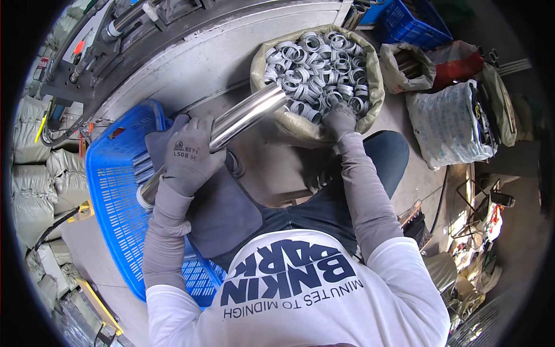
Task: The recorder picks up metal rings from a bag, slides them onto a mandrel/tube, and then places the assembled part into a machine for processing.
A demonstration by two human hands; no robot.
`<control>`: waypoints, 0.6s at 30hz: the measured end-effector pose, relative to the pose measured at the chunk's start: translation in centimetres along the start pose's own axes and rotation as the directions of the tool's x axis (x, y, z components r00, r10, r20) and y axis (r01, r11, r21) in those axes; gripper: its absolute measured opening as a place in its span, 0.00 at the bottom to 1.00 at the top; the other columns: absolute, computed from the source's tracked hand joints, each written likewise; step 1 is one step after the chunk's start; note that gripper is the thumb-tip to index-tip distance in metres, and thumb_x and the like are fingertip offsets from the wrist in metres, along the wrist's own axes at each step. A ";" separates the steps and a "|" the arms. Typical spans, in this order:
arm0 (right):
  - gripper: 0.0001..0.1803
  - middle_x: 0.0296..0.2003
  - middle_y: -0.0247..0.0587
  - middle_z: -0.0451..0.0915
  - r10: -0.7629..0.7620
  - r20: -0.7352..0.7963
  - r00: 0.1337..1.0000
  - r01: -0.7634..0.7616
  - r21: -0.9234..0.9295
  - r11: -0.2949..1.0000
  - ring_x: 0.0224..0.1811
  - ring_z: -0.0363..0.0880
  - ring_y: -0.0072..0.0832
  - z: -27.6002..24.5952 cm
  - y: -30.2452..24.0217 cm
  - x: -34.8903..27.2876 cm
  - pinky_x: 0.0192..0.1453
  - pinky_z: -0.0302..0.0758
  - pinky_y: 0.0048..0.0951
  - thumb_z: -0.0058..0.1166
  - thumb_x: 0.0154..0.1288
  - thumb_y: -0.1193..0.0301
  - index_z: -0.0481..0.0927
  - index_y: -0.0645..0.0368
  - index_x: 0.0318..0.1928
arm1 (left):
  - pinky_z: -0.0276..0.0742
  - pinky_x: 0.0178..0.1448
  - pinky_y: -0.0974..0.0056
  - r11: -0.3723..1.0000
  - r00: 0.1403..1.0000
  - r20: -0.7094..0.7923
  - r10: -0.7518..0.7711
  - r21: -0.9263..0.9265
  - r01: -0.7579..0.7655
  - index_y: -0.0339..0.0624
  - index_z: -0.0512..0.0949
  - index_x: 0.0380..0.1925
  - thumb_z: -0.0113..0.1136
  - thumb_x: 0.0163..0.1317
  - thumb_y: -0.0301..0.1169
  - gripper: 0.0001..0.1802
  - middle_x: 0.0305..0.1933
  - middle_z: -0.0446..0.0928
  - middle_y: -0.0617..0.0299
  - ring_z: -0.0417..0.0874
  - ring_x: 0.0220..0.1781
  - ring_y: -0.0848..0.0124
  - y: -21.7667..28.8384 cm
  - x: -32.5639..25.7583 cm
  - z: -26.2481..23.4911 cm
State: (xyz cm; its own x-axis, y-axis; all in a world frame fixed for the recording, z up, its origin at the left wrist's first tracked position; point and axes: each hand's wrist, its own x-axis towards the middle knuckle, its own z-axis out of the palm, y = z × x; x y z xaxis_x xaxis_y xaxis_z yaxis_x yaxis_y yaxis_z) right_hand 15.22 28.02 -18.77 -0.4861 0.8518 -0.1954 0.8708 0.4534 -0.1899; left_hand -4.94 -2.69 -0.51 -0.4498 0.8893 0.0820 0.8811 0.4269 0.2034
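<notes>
L hand (188, 156) gripping shiny tube (243, 118) over blue crate (115, 191). R hand (340, 120) reaching into sack (373, 75) of rings (318, 66), grip can't tell.

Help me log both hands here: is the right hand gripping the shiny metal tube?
No, the left hand grips the metal tube, while the right hand reaches into the sack of metal rings.

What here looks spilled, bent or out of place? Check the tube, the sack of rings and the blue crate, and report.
Nothing stands out. The left hand holds a straight shiny metal tube over the blue crate. The right hand reaches into the sack, where the metal rings all lie inside. None show outside it.
</notes>
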 end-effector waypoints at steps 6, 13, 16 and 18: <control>0.30 0.65 0.50 0.80 -0.038 0.135 0.990 0.055 -0.122 0.991 0.69 0.77 0.52 1.1 0.1 -0.2 0.71 0.76 0.47 0.60 0.63 0.64 0.82 0.44 0.67 | 0.80 0.53 0.49 1.000 1.000 0.001 0.021 0.009 -0.021 0.41 0.78 0.56 0.69 0.51 0.34 0.29 0.42 0.80 0.48 0.83 0.48 0.50 -0.2 0.0 0.1; 0.24 0.59 0.54 0.84 0.010 -0.074 0.997 0.003 0.171 0.985 0.61 0.84 0.47 2.8 2.1 1.6 0.67 0.79 0.44 0.63 0.63 0.63 0.87 0.51 0.60 | 0.82 0.53 0.50 0.999 0.998 -0.025 0.051 0.011 -0.051 0.39 0.79 0.54 0.71 0.49 0.37 0.30 0.43 0.83 0.49 0.86 0.47 0.51 0.2 0.1 -0.2; 0.25 0.46 0.45 0.88 -0.070 -0.027 0.997 0.051 0.924 0.378 0.44 0.87 0.29 -2.5 -2.0 0.3 0.47 0.83 0.31 0.59 0.73 0.63 0.83 0.65 0.63 | 0.81 0.54 0.50 0.993 0.994 -0.056 0.094 -0.071 -0.097 0.39 0.78 0.56 0.71 0.49 0.37 0.32 0.44 0.82 0.49 0.85 0.48 0.51 0.0 -1.2 -1.1; 0.24 0.39 0.41 0.86 -0.271 -0.008 0.962 0.022 0.999 0.046 0.34 0.82 0.22 -6.9 -4.6 -2.2 0.37 0.80 0.26 0.43 0.85 0.62 0.81 0.68 0.63 | 0.81 0.54 0.50 0.993 0.995 -0.036 0.093 -0.075 -0.096 0.39 0.78 0.57 0.72 0.49 0.37 0.33 0.44 0.82 0.49 0.85 0.48 0.51 0.5 -1.6 -1.4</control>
State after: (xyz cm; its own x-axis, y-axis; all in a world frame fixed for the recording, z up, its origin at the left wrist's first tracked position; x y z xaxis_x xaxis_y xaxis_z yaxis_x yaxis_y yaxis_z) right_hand 12.76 25.92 -10.82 -0.7035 0.6990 -0.1285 -0.0435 -0.2229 -0.9739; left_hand -3.93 -4.15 0.84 -0.3706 0.9188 0.1358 0.9068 0.3262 0.2671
